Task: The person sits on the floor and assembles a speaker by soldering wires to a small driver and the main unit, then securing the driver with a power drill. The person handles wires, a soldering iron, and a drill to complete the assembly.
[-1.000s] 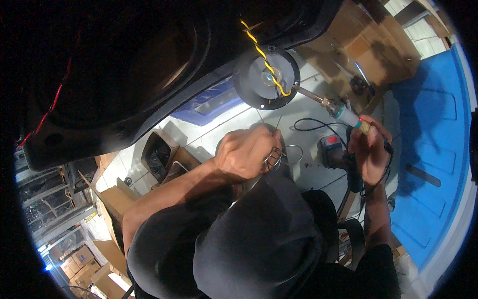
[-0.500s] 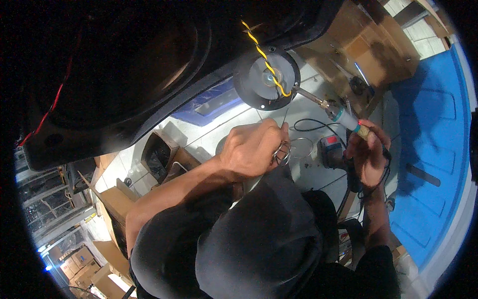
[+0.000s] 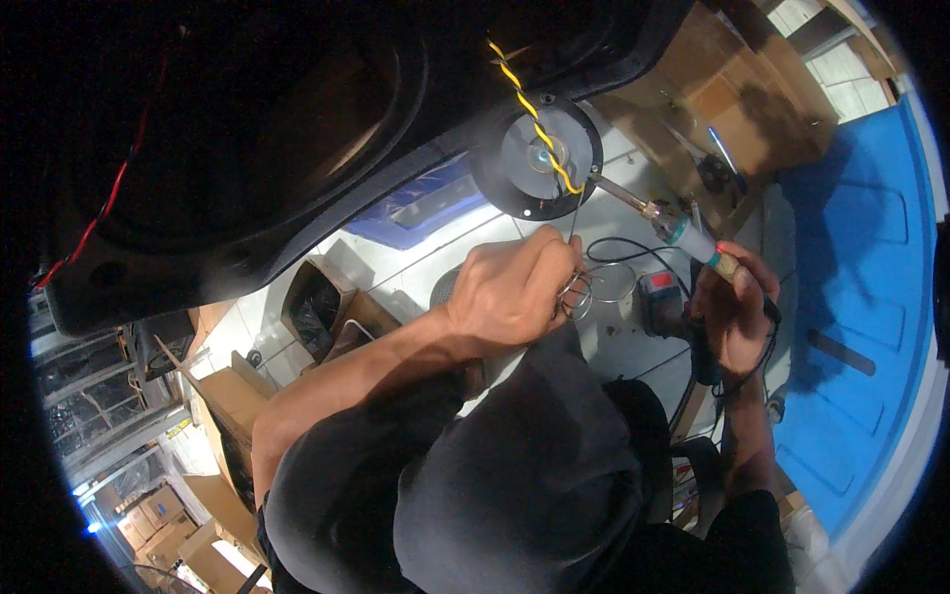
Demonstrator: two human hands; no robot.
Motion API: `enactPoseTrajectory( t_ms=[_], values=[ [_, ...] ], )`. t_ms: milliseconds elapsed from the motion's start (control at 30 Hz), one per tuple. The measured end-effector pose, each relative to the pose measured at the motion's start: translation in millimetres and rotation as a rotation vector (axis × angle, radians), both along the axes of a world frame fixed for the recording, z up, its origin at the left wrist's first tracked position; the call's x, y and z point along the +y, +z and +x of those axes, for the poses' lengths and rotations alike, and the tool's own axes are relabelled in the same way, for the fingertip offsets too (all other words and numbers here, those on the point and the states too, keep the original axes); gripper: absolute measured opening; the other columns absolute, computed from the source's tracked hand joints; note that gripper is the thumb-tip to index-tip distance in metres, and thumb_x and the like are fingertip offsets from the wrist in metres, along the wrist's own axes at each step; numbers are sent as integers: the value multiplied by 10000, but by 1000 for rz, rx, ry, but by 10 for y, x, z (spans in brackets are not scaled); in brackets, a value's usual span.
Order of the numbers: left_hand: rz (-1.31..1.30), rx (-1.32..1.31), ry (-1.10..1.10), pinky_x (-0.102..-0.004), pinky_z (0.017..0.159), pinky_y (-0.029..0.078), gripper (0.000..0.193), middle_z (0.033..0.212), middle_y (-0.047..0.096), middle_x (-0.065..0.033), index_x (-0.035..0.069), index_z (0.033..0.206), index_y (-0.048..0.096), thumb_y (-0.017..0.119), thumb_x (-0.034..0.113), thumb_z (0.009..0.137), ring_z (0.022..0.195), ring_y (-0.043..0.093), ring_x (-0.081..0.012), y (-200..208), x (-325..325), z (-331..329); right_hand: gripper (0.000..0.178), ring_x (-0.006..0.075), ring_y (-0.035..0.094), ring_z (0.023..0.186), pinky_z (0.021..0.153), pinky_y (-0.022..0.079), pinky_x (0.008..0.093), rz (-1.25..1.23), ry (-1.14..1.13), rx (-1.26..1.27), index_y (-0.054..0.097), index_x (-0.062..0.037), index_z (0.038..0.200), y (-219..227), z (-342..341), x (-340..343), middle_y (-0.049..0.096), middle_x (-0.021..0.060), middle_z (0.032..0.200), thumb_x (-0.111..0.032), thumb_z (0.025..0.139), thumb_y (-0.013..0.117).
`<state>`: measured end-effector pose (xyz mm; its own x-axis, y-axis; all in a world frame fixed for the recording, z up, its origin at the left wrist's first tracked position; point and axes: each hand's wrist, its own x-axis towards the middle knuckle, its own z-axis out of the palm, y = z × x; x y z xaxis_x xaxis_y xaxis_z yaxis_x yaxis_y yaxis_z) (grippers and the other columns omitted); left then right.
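Solder wire (image 3: pixel 584 287) coils in the left hand (image 3: pixel 510 292), pinched so its end reaches up to the round speaker (image 3: pixel 534 158). Right of the speaker, the right hand (image 3: pixel 732 307) grips an iron (image 3: pixel 658 216), tip touching the speaker's edge.

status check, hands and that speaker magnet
Left hand pinching coiled solder wire. Right hand gripping soldering iron, tip at round black speaker magnet. Nothing blocking.
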<state>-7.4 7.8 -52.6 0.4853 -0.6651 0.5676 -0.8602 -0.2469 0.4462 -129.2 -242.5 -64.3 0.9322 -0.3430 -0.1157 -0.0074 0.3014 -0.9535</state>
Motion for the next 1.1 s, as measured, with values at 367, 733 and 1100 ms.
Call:
enactPoseTrajectory(
  t_ms=[367,733,1100],
  values=[
    [-32,54,-19,-330,459,478,363,767,571,-115,-15,975,576,722,-48,644,546,609,-221,18,-14,10,457,185,595,622,537,504,310,10,46,-22,580,22,1241,-34,-8,-35,644,147,847,-336,959,599],
    [-40,26,5,-326,446,470,339,735,561,-112,-15,965,577,734,-44,666,518,599,-215,24,-20,26,413,216,622,656,557,501,334,-10,-3,13,596,59,1201,1,-14,-1,632,137,783,-279,964,577],
    [-70,96,-70,-321,489,502,249,757,605,-99,-15,986,638,720,-44,752,542,618,-239,-13,160,-1,440,215,627,647,561,492,328,-75,4,-20,627,67,1147,10,-12,2,652,147,794,-323,943,619]
  ],
)
